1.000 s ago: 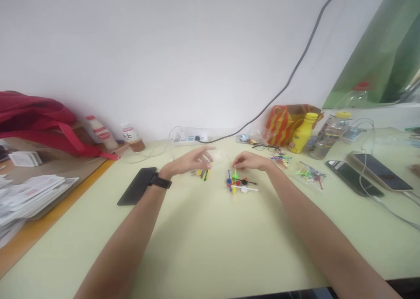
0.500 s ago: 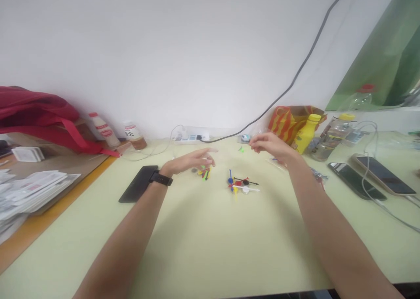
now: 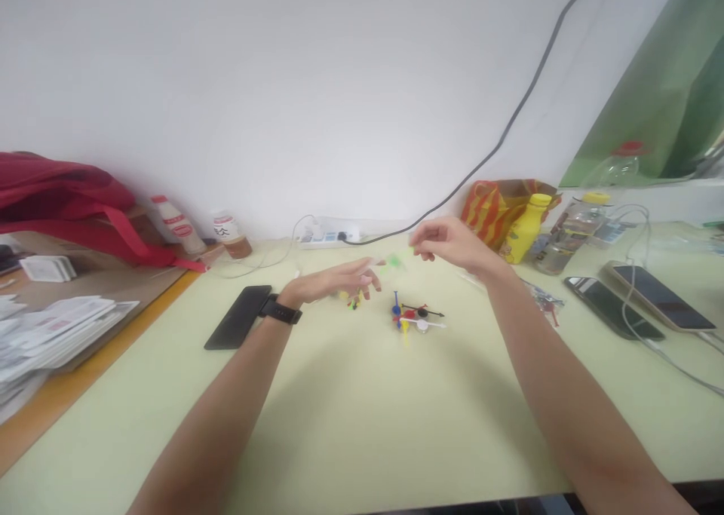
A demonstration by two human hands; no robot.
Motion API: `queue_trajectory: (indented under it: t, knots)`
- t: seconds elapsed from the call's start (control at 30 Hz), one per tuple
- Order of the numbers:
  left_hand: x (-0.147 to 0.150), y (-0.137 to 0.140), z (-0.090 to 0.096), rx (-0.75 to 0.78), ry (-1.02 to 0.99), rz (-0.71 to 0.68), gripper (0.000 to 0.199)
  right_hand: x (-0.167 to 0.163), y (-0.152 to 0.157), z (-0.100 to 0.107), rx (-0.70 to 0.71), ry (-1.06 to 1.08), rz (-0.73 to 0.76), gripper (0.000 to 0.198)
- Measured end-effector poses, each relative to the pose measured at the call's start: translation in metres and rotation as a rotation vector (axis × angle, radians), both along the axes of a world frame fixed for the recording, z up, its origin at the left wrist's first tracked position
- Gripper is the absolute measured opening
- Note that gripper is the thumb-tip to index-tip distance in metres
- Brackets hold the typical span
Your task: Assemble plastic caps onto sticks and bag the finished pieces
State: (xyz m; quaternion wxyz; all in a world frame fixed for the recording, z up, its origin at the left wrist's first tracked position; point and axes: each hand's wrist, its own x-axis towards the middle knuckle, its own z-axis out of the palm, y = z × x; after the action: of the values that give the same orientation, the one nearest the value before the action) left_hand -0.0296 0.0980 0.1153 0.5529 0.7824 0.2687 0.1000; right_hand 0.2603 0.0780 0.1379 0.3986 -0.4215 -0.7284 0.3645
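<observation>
My left hand, with a black watch on its wrist, hovers palm down with its fingers stretched out. It partly covers a small pile of coloured plastic pieces. My right hand is raised over the table, thumb and fingers pinched together; what they hold is too blurred to name. A smeared bright green piece shows between the two hands, with something pale and see-through around it. Nearer to me lie several arrow-shaped plastic spinners in blue, red, black, yellow and white, grouped together.
A black phone lies by my left wrist. A power strip stands against the wall. To the right are a yellow bottle, a striped bag, small packets and two phones with cables. Papers and a red bag are left.
My right hand has moved left, closer to my left hand, and the green piece has shifted left with it. My left hand has moved slightly right. The spinners stay in place.
</observation>
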Motion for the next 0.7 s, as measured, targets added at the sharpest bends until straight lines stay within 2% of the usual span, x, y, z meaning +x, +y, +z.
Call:
queue_trajectory:
  t: [0.17, 0.33, 0.57, 0.7]
  knots:
    - [0.008, -0.006, 0.002, 0.047, 0.034, 0.01, 0.067, -0.009, 0.006, -0.009, -0.029, -0.091, 0.073, 0.012]
    - [0.012, -0.009, 0.005, 0.063, 0.038, 0.009, 0.068, -0.013, 0.011, -0.013, 0.046, -0.199, 0.018, 0.012]
    - [0.017, -0.012, 0.005, 0.036, 0.075, -0.028, 0.067, -0.016, 0.014, -0.018, 0.07, -0.277, 0.015, 0.015]
    - [0.017, -0.011, 0.002, -0.031, 0.069, -0.003, 0.07, -0.008, 0.022, -0.024, 0.096, -0.27, -0.009, 0.017]
